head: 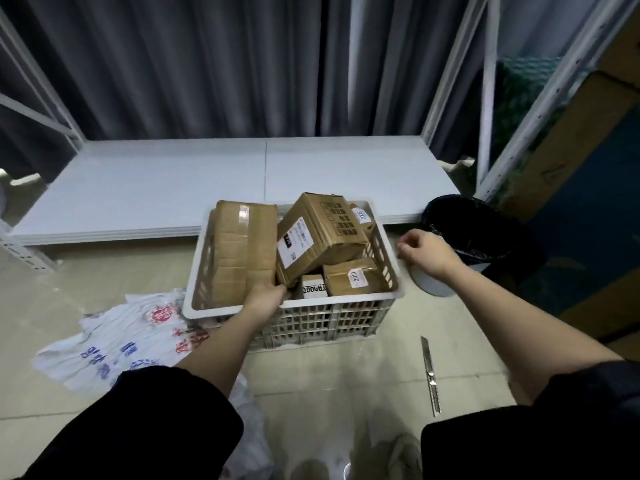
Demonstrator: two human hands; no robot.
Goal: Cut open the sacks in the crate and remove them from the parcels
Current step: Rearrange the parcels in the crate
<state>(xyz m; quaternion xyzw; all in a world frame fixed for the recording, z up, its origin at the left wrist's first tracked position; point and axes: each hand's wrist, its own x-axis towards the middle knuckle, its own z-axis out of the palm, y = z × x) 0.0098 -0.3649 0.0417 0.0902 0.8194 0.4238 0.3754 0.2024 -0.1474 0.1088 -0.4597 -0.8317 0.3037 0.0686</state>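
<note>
both hands (265, 296) (424, 252) outstretched over crate (384, 244)

Crate (389, 258): parcels (320, 237) packed tight around left hand (266, 296). Right hand (424, 252) outside rim; bin (485, 237) just beyond; floor (363, 375) below open.

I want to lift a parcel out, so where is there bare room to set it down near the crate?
The white shelf board behind the crate is bare. The floor between the crate and the box cutter is free too. Left of the crate lies a printed sack; right stands a lined bin.
</note>
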